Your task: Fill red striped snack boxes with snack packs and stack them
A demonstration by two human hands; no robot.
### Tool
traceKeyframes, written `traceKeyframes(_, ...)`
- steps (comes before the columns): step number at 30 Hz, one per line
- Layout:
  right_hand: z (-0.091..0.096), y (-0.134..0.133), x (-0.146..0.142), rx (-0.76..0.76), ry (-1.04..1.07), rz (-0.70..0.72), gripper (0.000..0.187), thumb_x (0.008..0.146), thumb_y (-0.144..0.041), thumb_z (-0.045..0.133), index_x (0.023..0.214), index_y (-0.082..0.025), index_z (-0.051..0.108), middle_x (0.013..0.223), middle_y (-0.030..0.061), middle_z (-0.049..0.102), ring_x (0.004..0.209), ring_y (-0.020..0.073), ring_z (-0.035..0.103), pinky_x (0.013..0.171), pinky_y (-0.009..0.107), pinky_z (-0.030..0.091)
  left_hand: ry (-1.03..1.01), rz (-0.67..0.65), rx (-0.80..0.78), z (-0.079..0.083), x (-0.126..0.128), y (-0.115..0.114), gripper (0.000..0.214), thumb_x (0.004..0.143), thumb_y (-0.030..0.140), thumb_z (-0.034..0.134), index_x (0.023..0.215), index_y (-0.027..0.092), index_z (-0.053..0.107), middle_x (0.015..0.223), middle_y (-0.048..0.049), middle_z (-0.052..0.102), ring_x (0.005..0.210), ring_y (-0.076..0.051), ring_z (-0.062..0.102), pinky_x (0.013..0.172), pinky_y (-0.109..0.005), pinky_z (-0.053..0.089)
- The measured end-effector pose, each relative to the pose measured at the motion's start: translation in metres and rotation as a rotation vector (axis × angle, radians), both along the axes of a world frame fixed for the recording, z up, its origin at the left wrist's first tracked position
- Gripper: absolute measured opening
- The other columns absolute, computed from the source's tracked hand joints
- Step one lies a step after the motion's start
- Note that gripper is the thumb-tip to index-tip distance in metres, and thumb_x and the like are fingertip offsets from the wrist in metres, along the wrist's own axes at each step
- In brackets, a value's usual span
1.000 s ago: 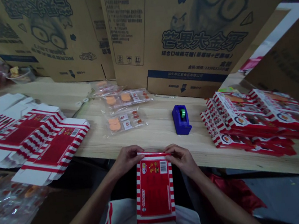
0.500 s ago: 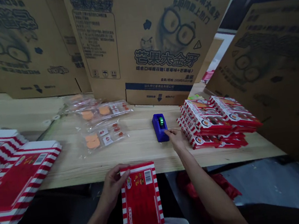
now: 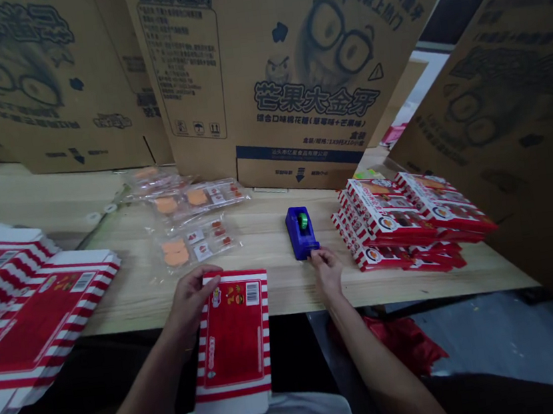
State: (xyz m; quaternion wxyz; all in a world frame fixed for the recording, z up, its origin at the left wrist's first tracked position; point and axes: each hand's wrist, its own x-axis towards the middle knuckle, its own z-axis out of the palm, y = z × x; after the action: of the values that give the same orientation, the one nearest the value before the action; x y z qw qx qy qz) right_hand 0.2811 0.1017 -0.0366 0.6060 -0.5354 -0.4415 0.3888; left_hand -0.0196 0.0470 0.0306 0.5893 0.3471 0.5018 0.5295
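My left hand (image 3: 194, 299) grips the upper left edge of a flat red carton (image 3: 236, 336) with striped red-and-white borders and a barcode. The carton is held over the table's front edge, its lower end near my lap. My right hand (image 3: 327, 271) is closed in a pinch at the front lip of a blue tape dispenser (image 3: 300, 236). A green tape roll (image 3: 303, 220) sits in the dispenser. The tape end at my right fingertips is barely visible.
Clear packs of orange pieces (image 3: 175, 253) lie behind the left hand. Filled striped packs (image 3: 399, 219) are stacked at right. Flat red cartons (image 3: 29, 324) are piled at left. Large cardboard boxes (image 3: 239, 70) stand along the back of the wooden table (image 3: 276, 287).
My left hand has raised the carton and shifted it left. My right hand has moved slightly down at the dispenser's front lip. The camera view has shifted a little.
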Motion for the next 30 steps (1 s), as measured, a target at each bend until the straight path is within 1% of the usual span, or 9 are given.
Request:
traceKeyframes(6, 0.023, -0.019, -0.004, -0.065, -0.016, 0.122, 0.035, 0.07, -0.052, 0.069, 0.064, -0.018, 0.064, 0.075, 0.0028, 0.06, 0.071, 0.0165, 0.054, 0.069, 0.031, 0.049, 0.193, -0.377, 0.069, 0.011, -0.007, 0.02, 0.029, 0.062, 0.037, 0.08, 0.077, 0.015, 0.069, 0.065, -0.0025, 0.067, 0.055, -0.016, 0.06, 0.051, -0.023, 0.046)
traceKeyframes(12, 0.063, -0.032, -0.05, -0.042, -0.32, 0.885, 0.025, 0.075, -0.037, 0.072, 0.061, -0.017, 0.065, 0.075, 0.0023, 0.061, 0.07, 0.0145, 0.056, 0.065, 0.026, 0.043, 0.36, -0.6, 0.165, 0.012, 0.017, 0.027, 0.017, 0.066, 0.029, 0.072, 0.072, 0.014, 0.068, 0.061, 0.0003, 0.062, 0.055, -0.012, 0.052, 0.052, -0.02, 0.039)
traceKeyframes(14, 0.068, -0.029, -0.063, -0.02, -0.505, 0.863, 0.024, 0.072, -0.032, 0.074, 0.058, -0.017, 0.061, 0.069, 0.001, 0.059, 0.065, 0.0128, 0.053, 0.06, 0.024, 0.04, 0.364, -0.618, 0.175, 0.012, 0.021, 0.026, 0.016, 0.065, 0.027, 0.072, 0.072, 0.013, 0.068, 0.063, 0.0001, 0.063, 0.058, -0.012, 0.052, 0.055, -0.02, 0.04)
traceKeyframes(17, 0.064, -0.026, -0.071, -0.144, -0.631, 0.79, 0.025, 0.065, -0.029, 0.078, 0.056, -0.016, 0.058, 0.059, -0.0019, 0.056, 0.056, 0.0104, 0.048, 0.053, 0.022, 0.034, 0.372, -0.636, 0.187, 0.014, 0.019, 0.018, 0.019, 0.068, 0.028, 0.072, 0.076, 0.012, 0.068, 0.063, 0.0, 0.063, 0.058, -0.012, 0.052, 0.055, -0.02, 0.04)
traceKeyframes(20, 0.056, -0.027, -0.072, -0.401, -0.416, 0.975, 0.036, 0.057, -0.04, 0.083, 0.067, -0.016, 0.058, 0.055, -0.0052, 0.053, 0.05, 0.0093, 0.047, 0.048, 0.021, 0.033, 0.326, -0.719, 0.21, 0.023, 0.012, 0.007, 0.022, 0.074, 0.032, 0.07, 0.083, 0.012, 0.069, 0.07, -0.003, 0.066, 0.063, -0.014, 0.056, 0.059, -0.022, 0.043)
traceKeyframes(23, 0.051, -0.027, -0.082, -0.615, -0.101, 1.397, 0.06, 0.044, -0.055, 0.085, 0.081, -0.016, 0.059, 0.062, -0.0049, 0.058, 0.048, 0.0093, 0.049, 0.047, 0.021, 0.037, 0.24, -0.809, 0.265, 0.038, 0.001, -0.004, 0.024, 0.077, 0.034, 0.07, 0.087, 0.012, 0.071, 0.082, -0.0072, 0.069, 0.073, -0.017, 0.061, 0.068, -0.025, 0.046)
traceKeyframes(26, 0.052, -0.009, -0.115, -0.503, 0.025, 1.635, 0.074, 0.042, -0.068, 0.08, 0.088, -0.014, 0.062, 0.074, -0.0001, 0.063, 0.06, 0.0132, 0.057, 0.055, 0.023, 0.044, 0.191, -0.657, 0.233, 0.046, -0.024, -0.017, 0.024, 0.074, 0.035, 0.073, 0.085, 0.013, 0.072, 0.084, -0.007, 0.068, 0.075, -0.018, 0.062, 0.069, -0.025, 0.048)
traceKeyframes(28, 0.055, 0.018, -0.15, -0.251, -0.153, 1.484, 0.062, 0.061, -0.07, 0.069, 0.087, -0.013, 0.063, 0.076, 0.0019, 0.065, 0.068, 0.0155, 0.06, 0.061, 0.025, 0.046, 0.15, -0.314, 0.109, 0.042, -0.05, -0.031, 0.025, 0.07, 0.034, 0.076, 0.085, 0.015, 0.069, 0.078, -0.0034, 0.067, 0.068, -0.016, 0.062, 0.063, -0.024, 0.048)
traceKeyframes(30, 0.059, 0.05, -0.192, 0.005, -0.487, 1.203, 0.043, 0.082, -0.056, 0.058, 0.086, -0.014, 0.064, 0.081, 0.0038, 0.067, 0.075, 0.0161, 0.062, 0.068, 0.025, 0.047, 0.098, 0.102, -0.032, 0.029, -0.079, -0.049, 0.032, 0.064, 0.033, 0.08, 0.087, 0.017, 0.064, 0.072, 0.0004, 0.066, 0.059, -0.015, 0.061, 0.056, -0.024, 0.048)
